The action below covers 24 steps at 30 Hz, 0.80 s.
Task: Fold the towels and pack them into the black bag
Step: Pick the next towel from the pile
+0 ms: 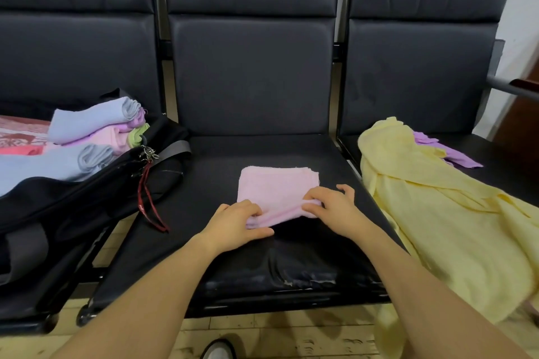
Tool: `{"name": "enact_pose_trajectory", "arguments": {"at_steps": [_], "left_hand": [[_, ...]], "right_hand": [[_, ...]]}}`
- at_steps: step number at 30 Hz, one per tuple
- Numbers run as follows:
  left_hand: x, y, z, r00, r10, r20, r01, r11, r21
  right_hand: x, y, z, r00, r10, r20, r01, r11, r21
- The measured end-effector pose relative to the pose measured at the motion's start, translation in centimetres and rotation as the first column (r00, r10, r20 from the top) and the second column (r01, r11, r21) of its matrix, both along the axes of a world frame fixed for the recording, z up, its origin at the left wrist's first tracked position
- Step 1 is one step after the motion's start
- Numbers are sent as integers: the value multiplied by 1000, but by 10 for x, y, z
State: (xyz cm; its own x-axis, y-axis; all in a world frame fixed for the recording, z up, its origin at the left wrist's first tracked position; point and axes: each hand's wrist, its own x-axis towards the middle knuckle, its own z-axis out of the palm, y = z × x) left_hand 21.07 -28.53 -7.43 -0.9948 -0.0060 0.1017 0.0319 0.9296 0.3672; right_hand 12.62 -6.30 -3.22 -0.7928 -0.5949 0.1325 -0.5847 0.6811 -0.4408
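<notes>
We've got the pink towel [277, 186] on the middle seat [306, 251], left hand [236, 223] and right hand [332, 207] both pinching its near edge, and uneven lifting could skew the fold before the black bag [73, 207].

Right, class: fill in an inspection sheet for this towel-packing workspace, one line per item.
Surface: black padded middle seat, worn at its front edge.
Job's things: pink towel folded on that seat; black bag open on the left seat, holding folded towels; yellow towel and purple towel unfolded on the right seat.
Clutter: red lanyard hanging from the bag.
Grippers: left hand and right hand both pinch the pink towel's near edge.
Cables: nothing seen.
Surroundings: tiled floor, seat backs.
</notes>
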Motion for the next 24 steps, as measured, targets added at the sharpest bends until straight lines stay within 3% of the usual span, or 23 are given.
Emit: {"name": "enact_pose_trajectory", "arguments": {"at_steps": [6,12,16,18,21,24], "left_hand": [[1,-5,-6,996,84,-32,-76,973,217],[-5,1,8,984,169,-63,-133,915,381],[-8,6,19,975,207,-79,-128,819,560],[-8,5,20,970,229,-85,-141,808,573],[-8,3,20,962,261,-81,-171,806,566],[-6,-1,24,967,244,-79,-161,817,553]], "right_hand": [[-4,5,1,997,-58,56,64,990,-122],[-5,17,-1,995,-90,52,94,992,-79],[-6,21,-4,993,-67,102,73,996,-58],[-4,21,-6,988,-57,144,56,998,14],[1,16,-7,997,-28,74,20,994,107],[4,13,-4,992,-58,111,70,992,-107]]}}
